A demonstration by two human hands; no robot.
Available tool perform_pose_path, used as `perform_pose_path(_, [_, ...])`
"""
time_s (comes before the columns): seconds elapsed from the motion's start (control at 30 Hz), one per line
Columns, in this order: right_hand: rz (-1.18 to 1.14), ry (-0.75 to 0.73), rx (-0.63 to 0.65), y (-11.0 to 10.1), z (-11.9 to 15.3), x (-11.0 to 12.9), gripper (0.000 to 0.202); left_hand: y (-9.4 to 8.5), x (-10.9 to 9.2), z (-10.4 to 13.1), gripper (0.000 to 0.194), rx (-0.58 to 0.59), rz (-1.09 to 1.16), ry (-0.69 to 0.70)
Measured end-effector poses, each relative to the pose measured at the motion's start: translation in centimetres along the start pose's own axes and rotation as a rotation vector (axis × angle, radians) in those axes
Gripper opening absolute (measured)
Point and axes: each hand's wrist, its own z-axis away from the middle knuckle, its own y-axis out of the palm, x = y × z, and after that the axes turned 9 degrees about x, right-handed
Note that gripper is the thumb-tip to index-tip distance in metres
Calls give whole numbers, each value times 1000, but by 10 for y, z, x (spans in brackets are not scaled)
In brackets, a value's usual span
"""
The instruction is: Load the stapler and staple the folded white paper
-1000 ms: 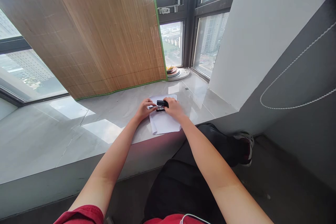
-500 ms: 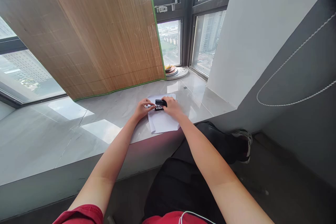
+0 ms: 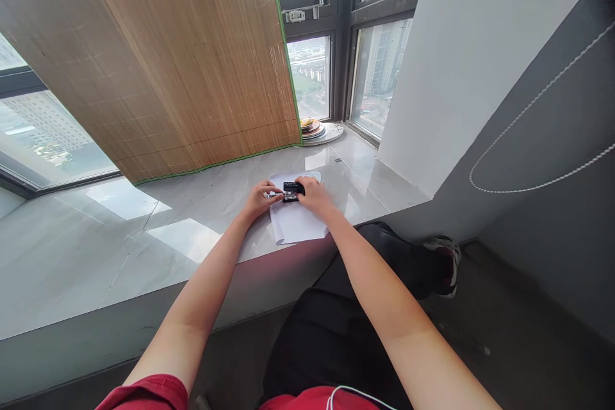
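Observation:
A small black stapler point(image 3: 291, 195) is held above white paper sheets point(image 3: 300, 224) on the window sill. Its top arm is lifted away from its base, and metal shows between them. My right hand point(image 3: 313, 195) is closed around the right end of the stapler. At its left end my left hand point(image 3: 262, 197) has thumb and fingers pinched together, their tips reaching the stapler's metal part. Whatever lies in that pinch is too small to make out. The paper has a folded or curled lower left corner.
A short grey strip point(image 3: 338, 159) lies on the glossy tiled sill point(image 3: 192, 198). Stacked plates point(image 3: 314, 131) stand in the window corner beside a hanging bamboo blind point(image 3: 202, 64). A white bead cord point(image 3: 500, 141) loops at the right. The sill's front edge is close to my knees.

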Motion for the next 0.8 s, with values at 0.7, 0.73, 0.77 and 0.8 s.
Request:
perform_pose_path(0.7, [-37,-11,-5,0,-2,-5,30,-16,2,8,39,71,-17,-88])
perform_pose_path(0.73, [-44,-19,-1,-1,-2,-6,31,-17,2,8,40,68,-27,-89])
perform_pose_path(0.77, [-51,-28,1,-1,-2,-7,32,-18,3,9,40,64,-38,-91])
perform_pose_path(0.8, [-58,-37,2,-2,-2,-7,33,-20,3,10,41,61,-46,-94])
